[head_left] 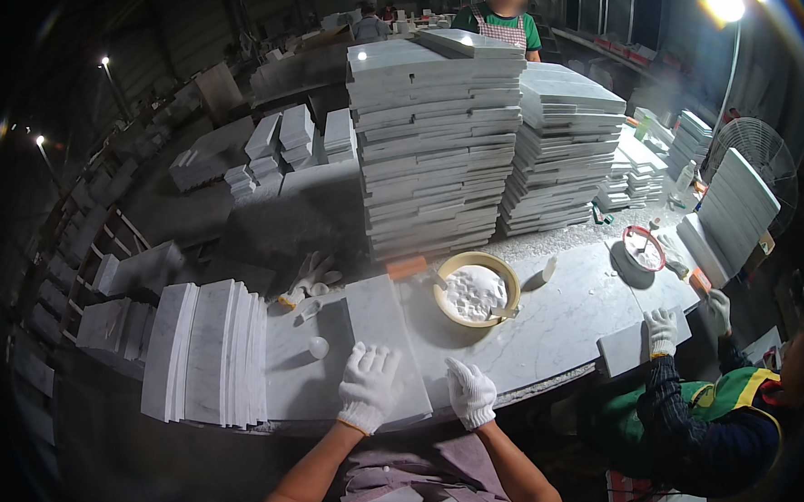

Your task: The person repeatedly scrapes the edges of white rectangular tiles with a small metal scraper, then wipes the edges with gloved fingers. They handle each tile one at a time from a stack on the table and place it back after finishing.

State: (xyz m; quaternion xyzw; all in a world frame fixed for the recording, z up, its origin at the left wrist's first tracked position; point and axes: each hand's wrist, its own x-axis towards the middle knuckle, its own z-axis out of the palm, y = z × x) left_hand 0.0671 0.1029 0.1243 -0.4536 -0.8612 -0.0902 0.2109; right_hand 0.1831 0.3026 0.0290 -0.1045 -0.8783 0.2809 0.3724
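Your left hand (368, 386), fingers extended and empty, is over a slab (376, 318); beyond your half-curled right hand (472, 394), its grip unclear, sits a white-filled bowl (479, 258).

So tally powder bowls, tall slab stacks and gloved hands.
Bowls: 2 (cream round bowl, red-rimmed round bowl)
Stacks: 2 (left white slab stack, right white slab stack)
Hands: 4 (white-gloved left hand, right hand, co-worker's hands)
Total: 8

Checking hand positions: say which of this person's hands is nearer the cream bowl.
Right. The right hand is on the near side of the bowl; the left hand is farther off leftward.
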